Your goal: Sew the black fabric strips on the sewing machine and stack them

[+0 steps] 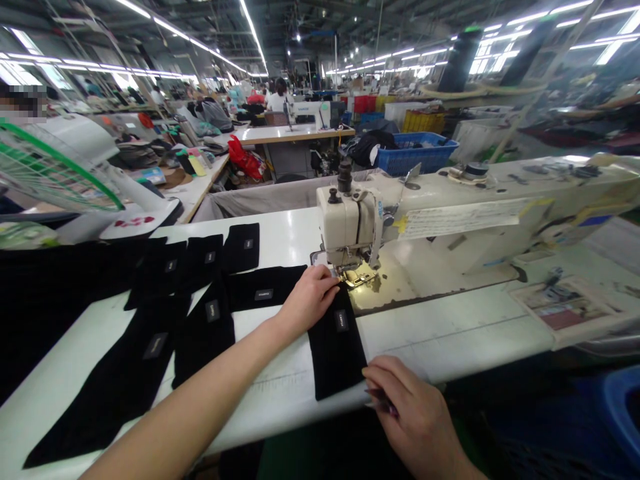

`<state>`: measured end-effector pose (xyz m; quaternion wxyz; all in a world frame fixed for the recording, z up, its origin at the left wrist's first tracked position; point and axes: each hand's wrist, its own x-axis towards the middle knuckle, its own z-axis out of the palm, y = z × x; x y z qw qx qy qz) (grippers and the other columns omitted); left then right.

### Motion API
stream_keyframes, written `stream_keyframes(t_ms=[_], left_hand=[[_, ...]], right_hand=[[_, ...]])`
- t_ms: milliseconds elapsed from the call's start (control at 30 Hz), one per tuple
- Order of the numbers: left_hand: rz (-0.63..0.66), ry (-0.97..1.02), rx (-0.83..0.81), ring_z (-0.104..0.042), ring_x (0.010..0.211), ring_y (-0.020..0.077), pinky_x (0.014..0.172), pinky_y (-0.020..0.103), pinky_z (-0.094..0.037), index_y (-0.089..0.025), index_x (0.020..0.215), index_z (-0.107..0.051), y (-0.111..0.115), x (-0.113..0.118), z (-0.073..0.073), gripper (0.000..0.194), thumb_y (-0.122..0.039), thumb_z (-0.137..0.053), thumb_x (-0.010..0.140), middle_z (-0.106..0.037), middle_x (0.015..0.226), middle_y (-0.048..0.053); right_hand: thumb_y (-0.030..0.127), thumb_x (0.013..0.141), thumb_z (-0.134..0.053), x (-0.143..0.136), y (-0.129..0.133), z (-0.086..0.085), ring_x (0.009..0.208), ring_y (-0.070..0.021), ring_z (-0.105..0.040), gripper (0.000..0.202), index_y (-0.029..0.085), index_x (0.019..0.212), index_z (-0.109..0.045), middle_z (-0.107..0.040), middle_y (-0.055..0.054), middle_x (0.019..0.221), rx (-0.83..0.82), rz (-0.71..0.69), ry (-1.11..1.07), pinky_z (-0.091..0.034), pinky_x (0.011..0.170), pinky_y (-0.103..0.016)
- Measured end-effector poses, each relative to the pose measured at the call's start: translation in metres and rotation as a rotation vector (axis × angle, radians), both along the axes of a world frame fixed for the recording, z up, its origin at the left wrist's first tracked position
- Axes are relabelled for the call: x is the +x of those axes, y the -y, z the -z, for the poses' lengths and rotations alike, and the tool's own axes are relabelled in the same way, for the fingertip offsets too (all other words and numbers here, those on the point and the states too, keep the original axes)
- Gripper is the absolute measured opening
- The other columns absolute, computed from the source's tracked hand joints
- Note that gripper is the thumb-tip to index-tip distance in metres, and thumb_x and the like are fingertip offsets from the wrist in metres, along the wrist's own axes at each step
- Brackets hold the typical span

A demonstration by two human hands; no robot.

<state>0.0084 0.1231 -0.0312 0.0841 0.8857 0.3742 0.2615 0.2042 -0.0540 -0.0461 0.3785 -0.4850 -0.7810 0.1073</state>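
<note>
A black fabric piece (334,363) with a small grey label (341,321) lies at the front of the sewing machine (350,227), its far end by the lit presser foot (357,279). My left hand (316,293) is closed on its far left edge, fingertips close to the needle area. At the near right corner, my right hand (413,403) pinches the fabric's edge between thumb and finger. A small dark pointed tool (383,402), perhaps thread snips, sits within that same hand, mostly hidden by the fingers. Another labelled black piece (265,287) lies just left of my left hand.
Several more labelled black pieces (205,320) spread over the white table (280,383) to the left. A fan (65,160) stands at the far left. Behind the machine are a blue basket (417,157) and another workstation (300,133). A blue tub (623,407) is at lower right.
</note>
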Motion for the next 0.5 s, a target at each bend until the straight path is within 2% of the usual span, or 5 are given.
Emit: stream_keyframes(t_ms=[200, 333, 433, 500], left_hand=[[-0.008, -0.015, -0.023, -0.059, 0.09, 0.0217, 0.086, 0.038, -0.053, -0.016, 0.104, -0.075, -0.003, -0.001, -0.002, 0.018, -0.016, -0.06, 0.093, -0.062, 0.096, 0.009], [-0.025, -0.07, -0.032, -0.059, 0.092, 0.0226, 0.088, 0.039, -0.054, -0.015, 0.107, -0.073, -0.003, -0.001, -0.008, 0.02, -0.016, -0.059, 0.093, -0.062, 0.098, 0.009], [-0.036, -0.166, -0.016, -0.058, 0.097, 0.0257, 0.09, 0.044, -0.055, -0.012, 0.111, -0.071, 0.014, 0.001, -0.018, 0.024, -0.012, -0.055, 0.093, -0.062, 0.104, 0.013], [0.002, -0.204, 0.005, -0.059, 0.098, 0.0267, 0.087, 0.045, -0.057, -0.011, 0.107, -0.07, 0.039, 0.002, -0.025, 0.024, -0.011, -0.05, 0.095, -0.063, 0.108, 0.014]], right_hand=[[0.002, 0.079, -0.044, 0.0, -0.001, -0.004, 0.075, -0.0167, -0.067, 0.036, 0.022, 0.102, -0.061, -0.067, -0.004, 0.095, -0.033, 0.016, 0.035, -0.052, 0.064, -0.026], [0.001, 0.077, -0.042, 0.0, 0.001, -0.007, 0.076, -0.0167, -0.068, 0.039, 0.021, 0.103, -0.062, -0.069, -0.005, 0.096, -0.018, 0.019, 0.062, -0.052, 0.064, -0.026], [0.0, 0.079, -0.042, 0.003, 0.003, -0.005, 0.08, -0.0174, -0.07, 0.041, 0.018, 0.108, -0.064, -0.071, -0.007, 0.102, 0.058, 0.015, 0.101, -0.054, 0.066, -0.026], [0.001, 0.082, -0.042, 0.006, 0.005, -0.002, 0.083, -0.0183, -0.071, 0.04, 0.016, 0.112, -0.064, -0.072, -0.009, 0.106, 0.129, -0.002, 0.123, -0.056, 0.069, -0.027]])
